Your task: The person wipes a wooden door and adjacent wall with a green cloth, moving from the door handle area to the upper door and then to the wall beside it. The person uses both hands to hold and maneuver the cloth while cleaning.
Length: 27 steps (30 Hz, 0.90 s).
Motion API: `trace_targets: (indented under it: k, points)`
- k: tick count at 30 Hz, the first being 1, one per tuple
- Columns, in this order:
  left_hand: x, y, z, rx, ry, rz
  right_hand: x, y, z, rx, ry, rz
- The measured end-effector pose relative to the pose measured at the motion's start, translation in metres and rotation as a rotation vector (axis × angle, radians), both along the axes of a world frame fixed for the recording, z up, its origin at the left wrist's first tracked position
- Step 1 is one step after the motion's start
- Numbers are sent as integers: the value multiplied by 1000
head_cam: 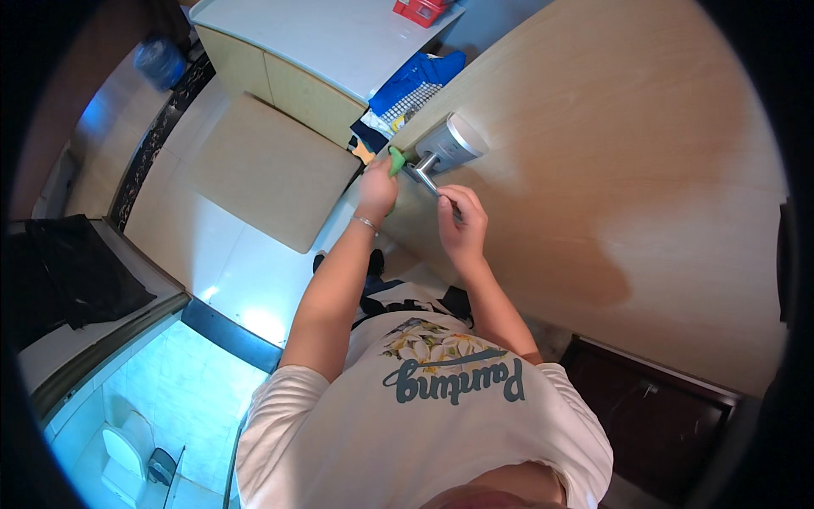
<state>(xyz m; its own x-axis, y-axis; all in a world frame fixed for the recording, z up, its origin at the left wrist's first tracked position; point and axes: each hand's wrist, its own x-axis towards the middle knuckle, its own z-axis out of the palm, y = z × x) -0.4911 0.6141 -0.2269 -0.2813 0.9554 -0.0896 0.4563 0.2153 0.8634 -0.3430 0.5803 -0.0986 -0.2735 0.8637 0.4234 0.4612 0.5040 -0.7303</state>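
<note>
A pale wooden door (572,159) stands before me, with a silver lock plate (453,141) near its edge. From this plate juts a metal lever handle (425,175). My right hand (463,223) grips the free end of the lever, thumb and fingers closed on it. In my left hand (378,189) is a green cloth (396,161), bunched in the fingers and held beside the door's edge, left of the lever. Most of the cloth is hidden by that hand.
Beyond the door edge stands a white-topped cabinet (305,44) with a red box (421,11) on it. A beige flat-topped piece (273,168) is in front. Blue fabric (416,79) hangs near the door. At lower left, a doorway shows a toilet (129,445); a water bottle (160,63) stands far left.
</note>
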Motion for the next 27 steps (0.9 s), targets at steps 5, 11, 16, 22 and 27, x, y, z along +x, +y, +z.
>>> trace_targets:
  k: [5, 11, 16, 22, 27]
  points:
    - [27, -3, 3, 212, -147, 166, 3, 2, -4, -120, 39, -48]
    - [79, -25, -8, 242, -254, 212, -4, 4, -13, -38, -43, -51]
    - [79, -27, 5, 204, -426, 196, -4, 7, -16, -54, -44, -45]
    - [94, -15, 4, 282, -383, 328, -1, 2, -18, -24, -53, -31]
    - [76, -18, -28, -85, -275, 124, 2, 1, -20, -91, -56, -33]
